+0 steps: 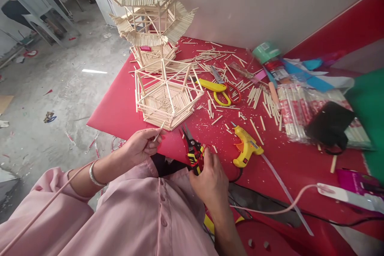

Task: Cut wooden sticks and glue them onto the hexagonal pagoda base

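Note:
Between the thumb and fingers of my left hand (147, 141) is a thin wooden stick (159, 131), its tip pointing up toward the near side of a polygonal stick frame (168, 102). My right hand (211, 174) grips pruning shears (193, 148) with black and yellow handles, blades pointing away from me and parted. Behind the frame rises a tiered pagoda model (150, 20) built of sticks, cut off by the top of the view. A yellow glue gun (246, 147) lies to the right of the shears, with a clear glue stick (286, 192) trailing from its rear.
Yellow-handled scissors (220, 90) lie among scattered cut sticks (214, 57) on the red tabletop (117, 100). Plastic-wrapped chopsticks (295, 114), a black pouch (331, 122) and a white power strip (339, 194) are at the right. A wall borders the back; cables hang near my lap.

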A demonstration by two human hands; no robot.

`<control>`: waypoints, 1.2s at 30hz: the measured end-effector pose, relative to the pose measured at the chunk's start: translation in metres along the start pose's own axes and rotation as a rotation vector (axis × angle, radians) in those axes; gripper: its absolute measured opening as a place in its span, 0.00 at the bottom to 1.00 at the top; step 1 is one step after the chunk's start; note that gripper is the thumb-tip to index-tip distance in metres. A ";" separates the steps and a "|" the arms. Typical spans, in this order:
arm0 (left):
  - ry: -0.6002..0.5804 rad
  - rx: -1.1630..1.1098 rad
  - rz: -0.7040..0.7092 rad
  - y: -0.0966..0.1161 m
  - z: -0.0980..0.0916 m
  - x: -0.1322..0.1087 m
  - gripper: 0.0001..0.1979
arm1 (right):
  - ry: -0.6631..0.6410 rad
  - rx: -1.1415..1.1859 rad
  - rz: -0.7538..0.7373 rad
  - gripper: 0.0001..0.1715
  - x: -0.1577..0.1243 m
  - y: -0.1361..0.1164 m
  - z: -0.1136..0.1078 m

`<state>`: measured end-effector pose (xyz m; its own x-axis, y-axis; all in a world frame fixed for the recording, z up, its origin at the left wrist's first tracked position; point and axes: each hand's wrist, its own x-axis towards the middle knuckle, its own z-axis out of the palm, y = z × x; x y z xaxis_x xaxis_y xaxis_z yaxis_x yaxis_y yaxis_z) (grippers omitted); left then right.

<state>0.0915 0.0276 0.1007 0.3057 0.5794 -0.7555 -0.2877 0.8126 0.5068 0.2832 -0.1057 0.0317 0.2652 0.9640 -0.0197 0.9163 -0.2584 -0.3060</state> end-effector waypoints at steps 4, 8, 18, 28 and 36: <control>0.004 -0.002 0.004 0.001 0.001 0.000 0.06 | 0.001 -0.002 0.004 0.41 0.000 -0.001 0.000; 0.011 0.003 0.000 0.001 0.001 0.003 0.06 | -0.019 -0.004 0.010 0.41 0.000 -0.002 -0.002; 0.008 0.010 -0.004 -0.001 0.001 0.003 0.05 | -0.003 0.004 -0.010 0.42 0.000 0.000 -0.001; 0.011 0.016 -0.009 -0.001 -0.002 0.005 0.06 | -0.025 -0.003 0.004 0.40 0.000 -0.002 -0.004; 0.028 0.017 -0.013 0.001 0.002 0.003 0.07 | -0.045 -0.006 0.013 0.40 0.001 -0.003 -0.005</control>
<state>0.0940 0.0301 0.0991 0.2837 0.5668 -0.7735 -0.2681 0.8213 0.5036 0.2821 -0.1047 0.0370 0.2640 0.9622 -0.0665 0.9146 -0.2716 -0.2996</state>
